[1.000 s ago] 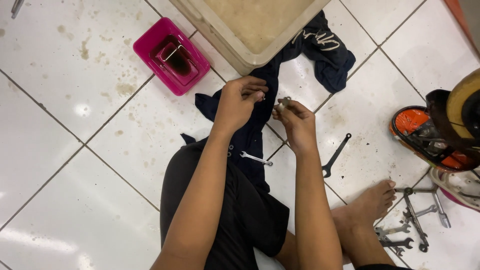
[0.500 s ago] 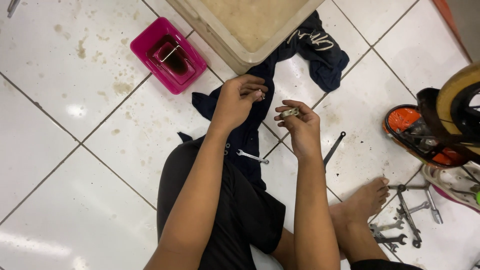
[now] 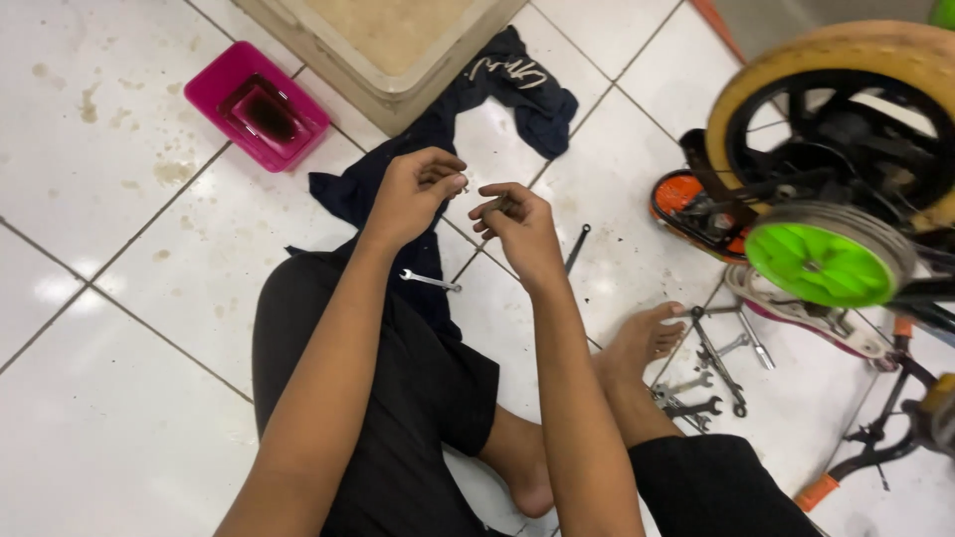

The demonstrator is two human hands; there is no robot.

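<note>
I sit on a white tiled floor with both arms stretched forward. My left hand (image 3: 413, 192) has its fingers curled, pinching something too small to make out. Just to its right, my right hand (image 3: 519, 224) pinches a small metal part (image 3: 500, 205) between its fingertips. Both hands hover over a dark blue cloth (image 3: 438, 129) spread on the tiles. A small silver wrench (image 3: 430, 281) lies on the cloth below my left hand. A dark wrench (image 3: 577, 248) lies on the tile right of my right hand.
A pink tray (image 3: 257, 105) with dark liquid stands at the upper left, a beige tub (image 3: 388, 45) at the top. A small bicycle with a tan tyre (image 3: 796, 70) and a green training wheel (image 3: 821, 261) lies at the right. Several wrenches (image 3: 711, 368) lie by my foot (image 3: 642, 343).
The view has swung to the right, bringing the bicycle wheel and green training wheel into sight. My hands stay close together over the cloth, the right hand a little lower.
</note>
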